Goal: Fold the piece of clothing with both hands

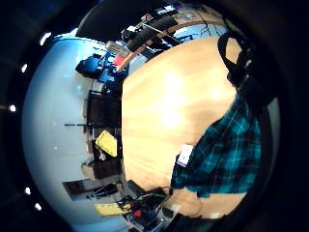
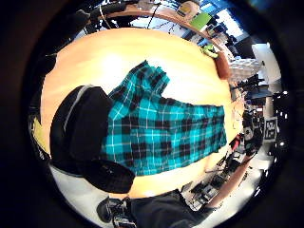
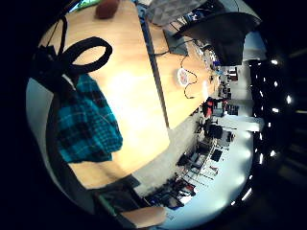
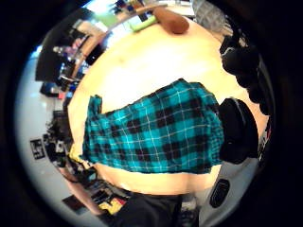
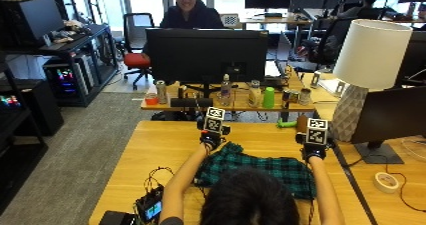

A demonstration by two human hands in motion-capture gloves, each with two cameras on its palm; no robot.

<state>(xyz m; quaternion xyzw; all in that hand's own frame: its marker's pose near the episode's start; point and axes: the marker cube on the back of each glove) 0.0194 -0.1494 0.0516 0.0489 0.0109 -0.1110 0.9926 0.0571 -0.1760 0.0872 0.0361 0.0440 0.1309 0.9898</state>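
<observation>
A teal and black plaid garment [image 5: 266, 166] lies spread on the wooden table [image 5: 166, 145] in front of me, partly hidden by my head. My left hand [image 5: 211, 140] is at its far left corner, and in the left thumb side palm view its fingers [image 2: 88, 128] curl over the cloth's edge [image 2: 166, 133]. My right hand [image 5: 313, 152] is at the far right edge, with fingers [image 4: 236, 130] curled on the cloth [image 4: 151, 132]. The garment's white label [image 1: 185, 154] shows beside the left palm. The plaid [image 3: 86, 124] also fills the space beside the right palm.
A black monitor [image 5: 206, 55] and a row of bottles [image 5: 226, 92] stand beyond the table's far edge. A white lamp [image 5: 369, 50] stands at the right, with a roll of tape [image 5: 384, 181] near it. A small device with cables [image 5: 150, 207] sits at the near left.
</observation>
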